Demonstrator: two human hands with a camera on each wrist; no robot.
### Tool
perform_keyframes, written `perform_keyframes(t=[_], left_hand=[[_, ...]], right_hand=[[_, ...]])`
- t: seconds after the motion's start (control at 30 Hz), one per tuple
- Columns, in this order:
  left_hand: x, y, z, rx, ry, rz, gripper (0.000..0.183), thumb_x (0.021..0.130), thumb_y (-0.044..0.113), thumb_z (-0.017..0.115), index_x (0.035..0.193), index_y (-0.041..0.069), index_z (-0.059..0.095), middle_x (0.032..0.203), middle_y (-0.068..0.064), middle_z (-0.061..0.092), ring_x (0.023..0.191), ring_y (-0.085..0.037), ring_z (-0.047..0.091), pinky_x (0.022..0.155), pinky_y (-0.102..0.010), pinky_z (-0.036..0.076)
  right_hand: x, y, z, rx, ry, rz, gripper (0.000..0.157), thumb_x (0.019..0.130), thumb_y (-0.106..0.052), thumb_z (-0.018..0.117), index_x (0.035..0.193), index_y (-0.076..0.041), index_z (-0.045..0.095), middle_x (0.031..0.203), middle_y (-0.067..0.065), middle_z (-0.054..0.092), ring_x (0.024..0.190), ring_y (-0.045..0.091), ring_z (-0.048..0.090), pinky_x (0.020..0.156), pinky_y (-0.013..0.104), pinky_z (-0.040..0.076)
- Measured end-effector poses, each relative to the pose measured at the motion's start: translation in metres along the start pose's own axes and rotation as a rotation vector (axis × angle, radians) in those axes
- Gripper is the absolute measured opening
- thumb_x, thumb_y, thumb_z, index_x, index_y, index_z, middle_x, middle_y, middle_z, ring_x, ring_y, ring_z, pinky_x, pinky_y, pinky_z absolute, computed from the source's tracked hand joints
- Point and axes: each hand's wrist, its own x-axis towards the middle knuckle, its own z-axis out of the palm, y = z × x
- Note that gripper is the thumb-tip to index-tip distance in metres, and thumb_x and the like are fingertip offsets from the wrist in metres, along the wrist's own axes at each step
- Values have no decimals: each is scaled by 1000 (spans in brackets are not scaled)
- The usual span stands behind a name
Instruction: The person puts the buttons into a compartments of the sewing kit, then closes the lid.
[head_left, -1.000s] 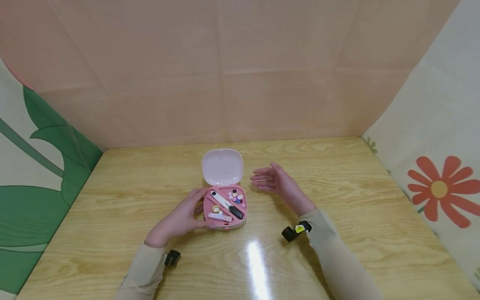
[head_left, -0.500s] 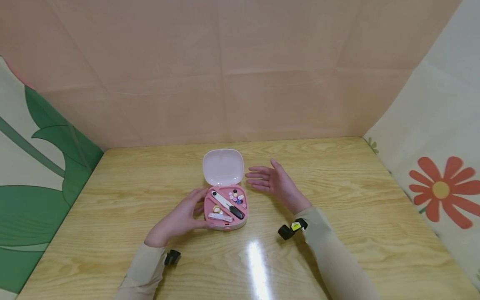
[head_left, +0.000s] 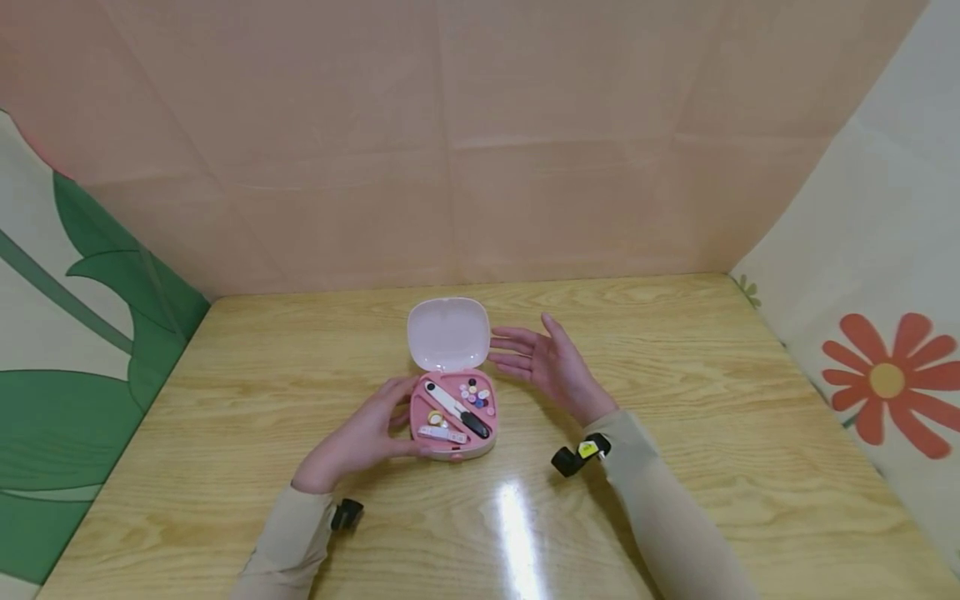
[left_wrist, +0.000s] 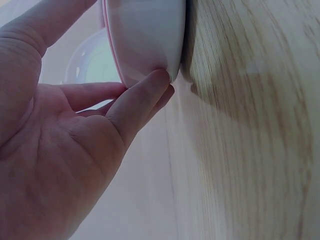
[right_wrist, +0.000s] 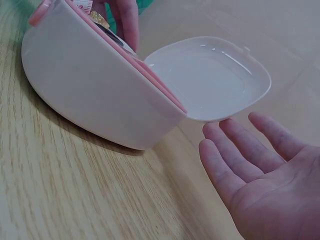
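A pink and white sewing box [head_left: 453,454] stands on the table with its pale lid [head_left: 448,335] raised at the back. Inside lie scissors or a snipper with a black end [head_left: 472,425], several small buttons [head_left: 477,393], a rolled tape measure [head_left: 442,434] and a small gold-rimmed piece [head_left: 435,418]. My left hand [head_left: 362,435] holds the box's left side, thumb at the front corner, fingertips on the white wall [left_wrist: 145,40]. My right hand [head_left: 558,367] has its fingers straight, palm towards the lid. Its fingertips [right_wrist: 212,131] are at the lid's right edge; whether they touch it I cannot tell.
The wooden table [head_left: 637,333] runs back to a pinkish cloth backdrop [head_left: 450,167]. Printed sheets with a green leaf [head_left: 60,433] and a red flower [head_left: 885,379] hang at the sides. A black camera [head_left: 573,458] is strapped at the right wrist.
My right hand has moved left, from a gap beside the lid to its right edge. The left hand keeps its hold on the box, and the box and lid stay put.
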Motion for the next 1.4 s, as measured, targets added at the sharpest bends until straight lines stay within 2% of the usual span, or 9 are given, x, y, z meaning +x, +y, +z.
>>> perform_keyframes(t=[0.13, 0.23, 0.3, 0.47, 0.7, 0.9, 1.13, 1.27, 1.4], left_hand=[[-1, 3, -1, 8, -1, -6, 91, 74, 20, 83, 149, 14, 32, 139, -6, 39, 129, -26, 42, 102, -35, 41], [-1, 2, -1, 8, -2, -10, 90, 74, 20, 83, 148, 14, 32, 139, -6, 39, 130, -26, 41, 102, -34, 42], [1, -3, -1, 13, -3, -6, 91, 73, 22, 84, 148, 16, 32, 139, -4, 39, 130, -25, 41, 102, -32, 42], [0, -1, 0, 8, 5, -5, 90, 74, 16, 83, 148, 14, 33, 140, -7, 39, 130, -27, 41, 103, -36, 41], [-2, 9, 1, -29, 7, -8, 89, 75, 2, 80, 148, 4, 30, 140, -17, 36, 131, -36, 38, 105, -46, 37], [0, 1, 1, 9, 7, -11, 89, 74, 12, 82, 148, 12, 33, 139, -9, 39, 130, -28, 41, 104, -38, 40], [1, -3, -1, 10, 4, -16, 88, 74, 20, 83, 147, 15, 34, 139, -4, 39, 130, -26, 40, 103, -35, 41], [1, -2, -1, 4, 3, -18, 87, 74, 16, 83, 147, 13, 34, 140, -4, 39, 131, -26, 40, 103, -36, 41], [0, 4, 0, -14, 6, -17, 86, 75, 7, 81, 147, 8, 33, 140, -10, 39, 131, -31, 39, 104, -42, 40]], right_hand=[[0, 2, 0, 8, 10, 3, 82, 100, -57, 13, 142, 10, 32, 143, 33, 34, 130, 46, 35, 111, 54, 25], [1, 3, 0, -6, 2, -4, 83, 99, -59, 14, 141, 10, 33, 142, 32, 35, 129, 45, 37, 111, 54, 25], [1, 3, -1, -22, -8, -10, 83, 100, -58, 11, 141, 11, 33, 142, 31, 36, 129, 45, 38, 110, 55, 26], [-1, 1, 1, -53, -41, -10, 81, 100, -56, 5, 144, 8, 30, 143, 30, 35, 130, 47, 34, 110, 56, 25], [-1, 1, 2, -76, -65, 5, 80, 98, -59, 4, 148, -1, 29, 146, 27, 33, 131, 45, 34, 111, 57, 24], [0, 2, 5, -66, -66, 19, 82, 97, -63, 7, 148, -3, 30, 149, 19, 32, 133, 42, 32, 111, 57, 21], [4, 2, 9, -67, -65, 21, 81, 97, -62, 5, 149, -5, 29, 148, 22, 32, 132, 43, 32, 110, 57, 24], [5, 3, 9, -59, -59, 18, 82, 96, -62, 3, 148, -4, 30, 146, 24, 32, 130, 44, 33, 110, 58, 24], [5, 4, 8, -50, -60, 13, 83, 96, -62, 2, 146, -3, 31, 145, 26, 32, 130, 45, 33, 109, 60, 23]])
